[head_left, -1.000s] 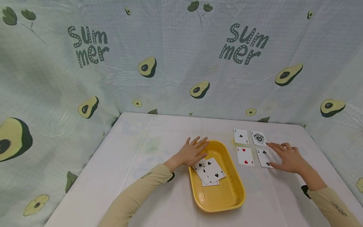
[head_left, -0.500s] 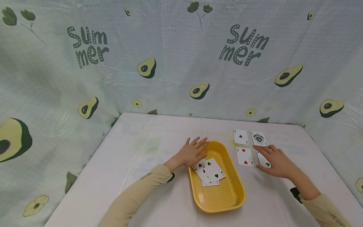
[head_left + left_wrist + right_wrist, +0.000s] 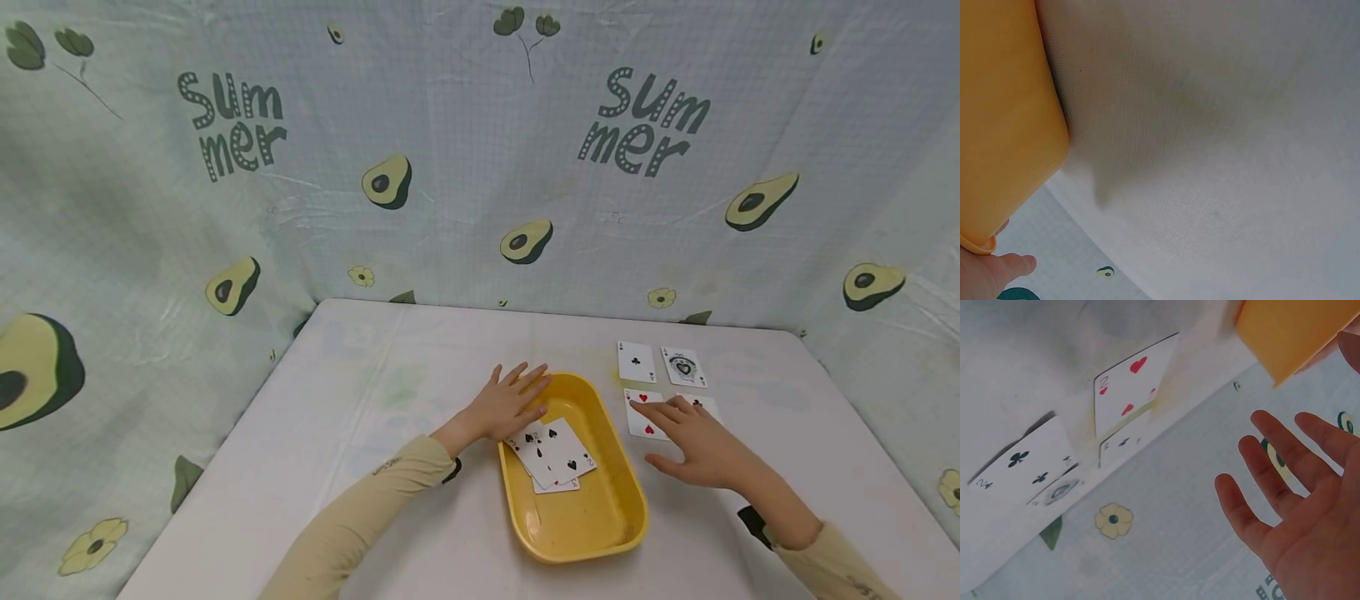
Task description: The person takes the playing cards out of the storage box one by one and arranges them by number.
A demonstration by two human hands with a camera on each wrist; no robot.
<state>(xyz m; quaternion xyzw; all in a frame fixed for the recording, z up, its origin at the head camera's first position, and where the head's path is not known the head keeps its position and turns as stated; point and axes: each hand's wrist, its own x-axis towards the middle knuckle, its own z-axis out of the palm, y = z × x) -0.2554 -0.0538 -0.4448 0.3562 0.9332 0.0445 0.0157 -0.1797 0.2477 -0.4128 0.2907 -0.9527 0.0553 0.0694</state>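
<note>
My left hand [image 3: 506, 406] rests with spread fingers on the upper left rim of a yellow plastic tray [image 3: 581, 533]. Inside the tray lie a two of spades [image 3: 573, 454] and other overlapping cards, one [image 3: 558, 487] mostly covered. My right hand [image 3: 697, 446], fingers extended and apart, hovers with nothing in it to the right of the tray. In the head view it overlaps a two of hearts [image 3: 637, 422] and a two of clubs [image 3: 703, 404]. Behind these lie an ace of clubs [image 3: 637, 362] and a card with an ornate black emblem [image 3: 683, 367].
A white cloth covers the table [image 3: 405, 367]. A pale curtain [image 3: 450, 108] printed with avocados and lettering hangs behind and beside it. The four-sided tray stands between my two hands.
My right hand has moved left and toward me, from over the two of clubs to in front of the two of hearts. My left hand and the cards have stayed put.
</note>
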